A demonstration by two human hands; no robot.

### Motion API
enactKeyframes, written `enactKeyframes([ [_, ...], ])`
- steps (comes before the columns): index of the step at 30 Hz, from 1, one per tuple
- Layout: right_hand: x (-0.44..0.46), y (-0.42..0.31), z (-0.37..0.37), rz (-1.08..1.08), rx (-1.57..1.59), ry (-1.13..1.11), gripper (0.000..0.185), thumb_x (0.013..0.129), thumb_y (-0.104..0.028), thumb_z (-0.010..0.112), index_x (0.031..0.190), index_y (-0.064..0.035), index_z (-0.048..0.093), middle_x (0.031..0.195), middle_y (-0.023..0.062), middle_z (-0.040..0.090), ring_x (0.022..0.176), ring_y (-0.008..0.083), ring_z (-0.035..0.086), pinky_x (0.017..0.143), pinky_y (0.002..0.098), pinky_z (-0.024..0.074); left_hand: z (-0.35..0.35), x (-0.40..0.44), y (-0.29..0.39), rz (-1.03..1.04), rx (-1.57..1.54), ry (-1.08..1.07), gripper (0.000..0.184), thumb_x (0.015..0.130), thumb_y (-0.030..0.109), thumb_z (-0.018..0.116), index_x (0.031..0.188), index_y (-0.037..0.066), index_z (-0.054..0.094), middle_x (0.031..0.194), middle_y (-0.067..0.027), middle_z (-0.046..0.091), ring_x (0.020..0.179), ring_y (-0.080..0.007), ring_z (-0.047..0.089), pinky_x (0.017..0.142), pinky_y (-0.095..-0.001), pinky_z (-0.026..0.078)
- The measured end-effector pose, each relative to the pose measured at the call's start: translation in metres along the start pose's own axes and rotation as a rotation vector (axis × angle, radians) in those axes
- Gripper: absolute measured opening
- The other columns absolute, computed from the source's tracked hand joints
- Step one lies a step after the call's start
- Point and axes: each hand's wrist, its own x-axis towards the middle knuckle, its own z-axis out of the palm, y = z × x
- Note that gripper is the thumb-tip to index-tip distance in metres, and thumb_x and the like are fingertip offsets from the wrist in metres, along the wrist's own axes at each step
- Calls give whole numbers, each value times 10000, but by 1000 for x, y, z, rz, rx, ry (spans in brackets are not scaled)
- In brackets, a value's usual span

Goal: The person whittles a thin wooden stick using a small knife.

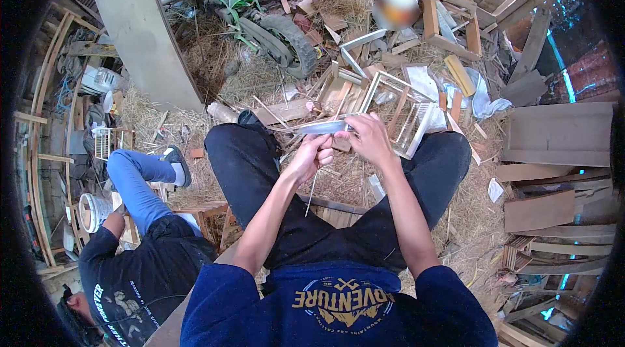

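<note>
1. Two bare hands in the head view: your left hand [308, 159] and your right hand [368, 138] are close together, above the gap between the knees of your dark trousers [237, 168].
2. Object: a pale flat piece [322, 127], long and narrow, lies crosswise at your fingertips. It runs out to the left past your left hand; its other end is at your right hand. Material unclear; the sheen suggests metal or plastic.
3. Left hand state: fingers curled, thumb and forefinger pinching the piece at its near edge.
4. Right hand state: fingers bent over the right end, pinching it against the thumb; exact contact partly hidden.
5. A thin stick [311, 192] slants down below your left hand. You cannot tell from this view whether it is gripped.
6. Handling, estimated: light, fairly stiff lengthwise, perhaps thin enough to twist. Smooth faces could slip. An edge may be sharp; unconfirmed.
7. Hold, judged: take it by the broad faces near the right end, your thumb opposite your fingers, with skin off the long edges.
8. Surroundings: straw [472, 236] covers the floor; a yellowish block [460, 75] lies ahead to your right, a motorbike tyre [301, 51] ahead to your left. Another person [153, 269] sits at your left, well apart from your hands.
</note>
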Motion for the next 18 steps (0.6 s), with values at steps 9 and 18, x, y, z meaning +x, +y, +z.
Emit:
enactKeyframes([
  [9, 9, 74, -72, 651, -204, 384, 495, 987, -565, 494, 996, -107, 683, 649, 141, 645, 627, 358, 646, 580, 470, 454, -3, -32, -3, -118, 158, -61, 428, 1073, 227, 449, 1488, 124, 430, 676, 93, 268, 503, -53, 243, 458, -213, 225],
  [18, -5, 15, -38, 382, -82, 247, 437, 944, -473, 632, 927, -38, 676, 638, 123, 600, 598, 322, 598, 580, 419, 437, -3, -3, 4, 137, 240, 140, 304, 1060, 314, 489, 1255, 103, 588, 606, 101, 262, 442, -34, 202, 428, -230, 183],
])
